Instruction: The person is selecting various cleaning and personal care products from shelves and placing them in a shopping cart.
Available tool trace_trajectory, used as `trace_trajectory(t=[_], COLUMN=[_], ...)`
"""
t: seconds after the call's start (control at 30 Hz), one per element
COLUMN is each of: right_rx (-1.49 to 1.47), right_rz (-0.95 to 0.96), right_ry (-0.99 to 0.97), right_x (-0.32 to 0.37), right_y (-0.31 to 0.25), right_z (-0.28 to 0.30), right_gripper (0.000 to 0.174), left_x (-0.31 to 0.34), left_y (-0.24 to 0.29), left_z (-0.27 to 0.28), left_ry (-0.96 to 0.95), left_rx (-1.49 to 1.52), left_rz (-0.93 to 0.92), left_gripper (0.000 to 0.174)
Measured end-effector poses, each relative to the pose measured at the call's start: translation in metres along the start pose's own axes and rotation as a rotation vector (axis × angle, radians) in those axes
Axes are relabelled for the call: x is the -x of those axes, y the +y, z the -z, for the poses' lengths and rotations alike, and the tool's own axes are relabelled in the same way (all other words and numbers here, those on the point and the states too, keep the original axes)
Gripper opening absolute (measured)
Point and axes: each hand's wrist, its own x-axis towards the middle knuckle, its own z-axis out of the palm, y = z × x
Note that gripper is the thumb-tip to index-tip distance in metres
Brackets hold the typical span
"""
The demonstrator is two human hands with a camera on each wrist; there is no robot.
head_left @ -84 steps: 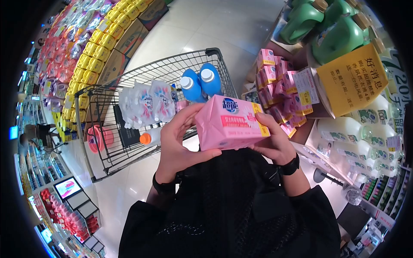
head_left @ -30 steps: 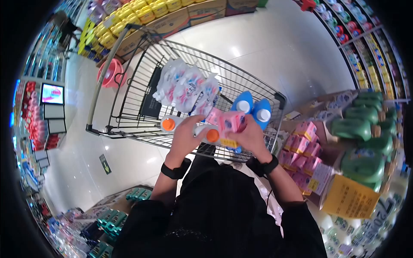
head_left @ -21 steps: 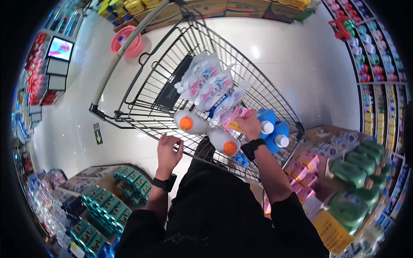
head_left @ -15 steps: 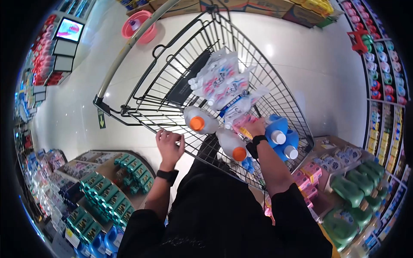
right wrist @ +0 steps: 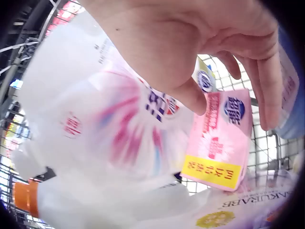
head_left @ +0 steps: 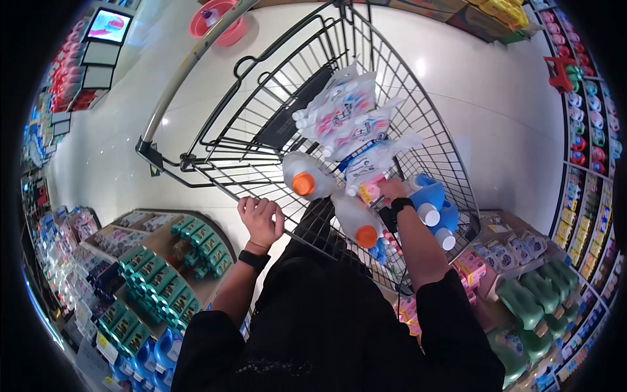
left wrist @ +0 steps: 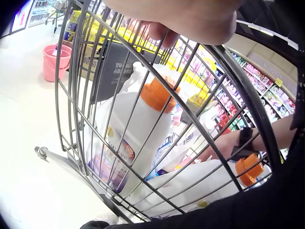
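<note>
My left hand (head_left: 261, 219) grips the near rim of the wire shopping cart (head_left: 215, 140); in the left wrist view its fingers (left wrist: 190, 19) curl over the top wire. My right hand (head_left: 390, 191) reaches down inside the cart. It holds a pink soap pack (right wrist: 221, 143) between thumb and fingers, low among the goods. The right hand (right wrist: 233, 109) spans the pack's upper end. Next to the pack lie two white bottles with orange caps (head_left: 304, 184) (head_left: 366, 235), white refill pouches (head_left: 346, 117) and blue bottles (head_left: 431, 202).
A low shelf of teal bottles (head_left: 157, 274) stands on my left. Pink packs (head_left: 470, 264) and green jugs (head_left: 529, 307) fill the display on my right. A pink basin (head_left: 219, 13) sits on the white floor beyond the cart handle.
Both hands held the pink pack up close, then lowered it over the cart. My left hand let go and took the cart rim. My right hand carried the pack down among the bottles.
</note>
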Motion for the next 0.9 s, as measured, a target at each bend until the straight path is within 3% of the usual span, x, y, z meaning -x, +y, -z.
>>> trace_trajectory(t=[0.07,0.17,0.23,0.3,0.43,0.57,0.63,0.7,0.77,0.83,0.9], right_rx=[0.073,-0.166,-0.145,-0.184,0.023,-0.102,-0.097,-0.139,-0.076,-0.12,-0.188], right_rz=[0.118,0.385,0.501,0.467,0.397,0.164,0.28,0.214,0.313,0.32,0.278], right_ry=[0.194,0.176,0.136,0.094,0.135,0.247,0.446,0.463,0.621,0.644,0.572], right_x=[0.026,0.095,0.144,0.203,0.251,0.282,0.281,0.277,0.276,0.275,0.274], right_y=[-0.006,0.002,0.023,0.037,0.109,0.127,0.14,0.147,0.153,0.16,0.163], right_z=[0.017,0.055,0.07,0.079,0.029,-0.014,-0.039,-0.045,-0.045,-0.046,-0.044], right_gripper=[0.061,0.035,0.026,0.026,0.034,0.036,0.035,0.034,0.036,0.036,0.037], left_x=[0.001,0.002,0.004,0.006,0.004,0.001,0.0,0.002,0.003,0.005,0.007], left_y=[-0.001,-0.001,-0.002,-0.004,0.0,0.014,0.023,0.027,0.029,0.032,0.028], left_z=[-0.001,-0.001,-0.001,-0.005,-0.001,0.005,0.011,0.01,0.013,0.013,0.014], left_ry=[-0.001,-0.028,-0.06,-0.042,-0.118,-0.188,-0.206,-0.171,-0.18,-0.127,-0.272], left_rx=[-0.023,-0.057,-0.07,-0.078,-0.21,-0.161,-0.211,-0.169,-0.22,-0.161,-0.198], left_rz=[-0.014,-0.025,-0.026,-0.06,-0.122,-0.206,-0.241,-0.272,-0.356,-0.387,-0.303], left_gripper=[0.008,0.007,0.007,0.008,0.013,0.015,0.018,0.019,0.02,0.019,0.021])
